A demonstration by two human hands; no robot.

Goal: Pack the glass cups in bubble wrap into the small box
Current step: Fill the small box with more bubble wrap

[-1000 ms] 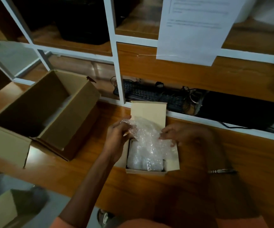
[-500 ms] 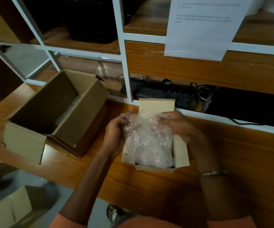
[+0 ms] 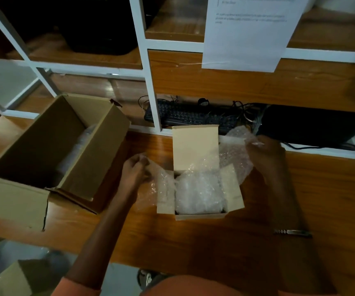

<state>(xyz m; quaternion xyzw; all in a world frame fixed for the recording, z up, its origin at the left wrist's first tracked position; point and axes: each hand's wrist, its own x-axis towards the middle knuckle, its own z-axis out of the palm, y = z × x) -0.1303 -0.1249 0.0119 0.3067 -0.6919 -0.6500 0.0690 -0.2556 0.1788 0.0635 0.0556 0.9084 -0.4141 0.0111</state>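
The small box point(image 3: 195, 146) is matt, pale tan cardboard with smooth flaps. The bubble wrap point(image 3: 197, 193) spilling from it is clear plastic, crinkled and faintly glossy. To the left, the large box point(image 3: 82, 167) is rougher brown corrugated cardboard, torn at its near corner. The table point(image 3: 193, 238) is orange-brown wood-grain with a soft sheen. The far shelf frame point(image 3: 151, 86) looks white-painted and smooth. A matt white paper sheet point(image 3: 247, 39) hangs there. The bracelet point(image 3: 292, 232) on the right wrist looks like shiny metal.
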